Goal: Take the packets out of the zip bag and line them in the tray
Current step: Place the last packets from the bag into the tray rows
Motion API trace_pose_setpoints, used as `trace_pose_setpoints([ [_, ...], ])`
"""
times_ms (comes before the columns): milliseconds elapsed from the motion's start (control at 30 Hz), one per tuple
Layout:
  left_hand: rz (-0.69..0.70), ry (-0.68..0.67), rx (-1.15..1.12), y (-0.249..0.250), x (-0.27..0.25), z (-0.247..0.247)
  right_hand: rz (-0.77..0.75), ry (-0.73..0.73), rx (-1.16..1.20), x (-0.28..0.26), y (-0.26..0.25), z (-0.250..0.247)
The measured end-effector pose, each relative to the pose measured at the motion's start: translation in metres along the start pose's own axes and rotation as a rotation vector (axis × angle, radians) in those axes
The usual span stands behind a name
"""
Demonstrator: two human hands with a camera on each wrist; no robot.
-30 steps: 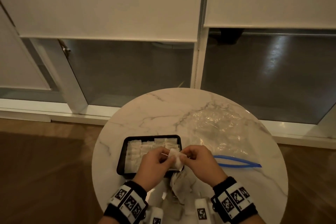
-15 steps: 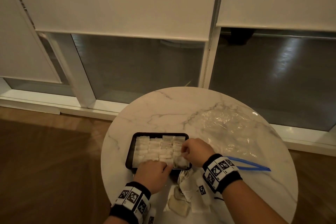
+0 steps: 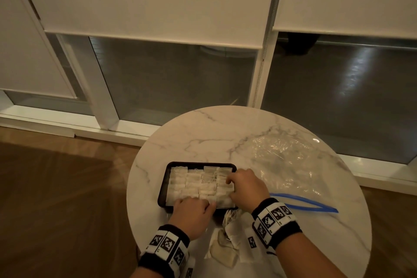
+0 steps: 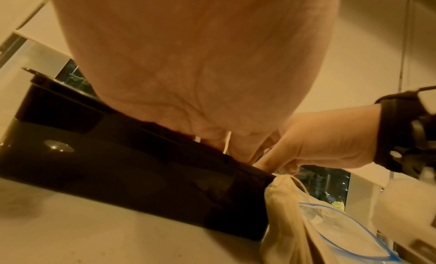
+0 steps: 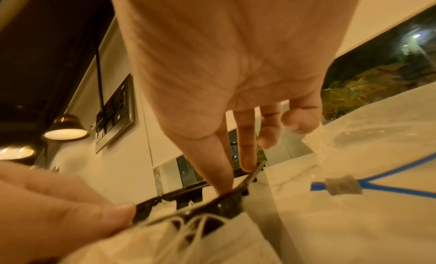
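Observation:
A black tray [image 3: 162,189] on the round marble table holds several white packets [image 3: 194,185] in rows. My left hand [image 3: 196,206] rests at the tray's near edge with its fingers on the front row. My right hand [image 3: 239,185] is over the tray's right end. In the right wrist view its straight fingers [image 5: 224,174] press down just inside the rim [image 5: 226,199]. The clear zip bag [image 3: 286,165] with a blue zip lies flat to the right of the tray. Neither hand holds a packet that I can see.
Loose packets [image 3: 225,248] with strings lie on the table [image 3: 203,133] between my wrists, just in front of the tray. The blue zip strip [image 3: 304,204] lies beside my right wrist. The table edge is close on all sides; windows and wood floor lie beyond.
One second ago both hands pinched a packet above the tray's near edge. They have since come down into the tray, and my right hand has spread along its right column.

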State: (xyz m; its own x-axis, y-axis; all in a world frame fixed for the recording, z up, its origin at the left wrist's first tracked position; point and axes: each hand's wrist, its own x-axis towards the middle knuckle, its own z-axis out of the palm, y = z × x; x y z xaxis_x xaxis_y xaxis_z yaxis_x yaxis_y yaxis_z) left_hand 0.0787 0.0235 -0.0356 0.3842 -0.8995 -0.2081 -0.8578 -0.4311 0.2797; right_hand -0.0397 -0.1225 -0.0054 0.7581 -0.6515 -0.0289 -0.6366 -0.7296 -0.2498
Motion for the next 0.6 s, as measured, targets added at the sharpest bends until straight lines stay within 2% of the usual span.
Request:
trace_pose_setpoints([
  [100,-0.011,-0.023,0.023,0.001,0.000,-0.001,0.064,0.132,0.198,-0.012,0.012,-0.002],
  [233,-0.011,-0.014,-0.030,0.002,0.000,-0.001,0.252,0.237,0.574,-0.035,0.035,-0.001],
  [400,0.056,-0.023,-0.073,0.015,0.009,-0.006,0.334,0.119,0.620,-0.057,0.056,0.009],
  [600,0.159,-0.122,0.058,0.037,0.020,-0.009,0.400,-0.089,0.524,-0.072,0.059,0.008],
])
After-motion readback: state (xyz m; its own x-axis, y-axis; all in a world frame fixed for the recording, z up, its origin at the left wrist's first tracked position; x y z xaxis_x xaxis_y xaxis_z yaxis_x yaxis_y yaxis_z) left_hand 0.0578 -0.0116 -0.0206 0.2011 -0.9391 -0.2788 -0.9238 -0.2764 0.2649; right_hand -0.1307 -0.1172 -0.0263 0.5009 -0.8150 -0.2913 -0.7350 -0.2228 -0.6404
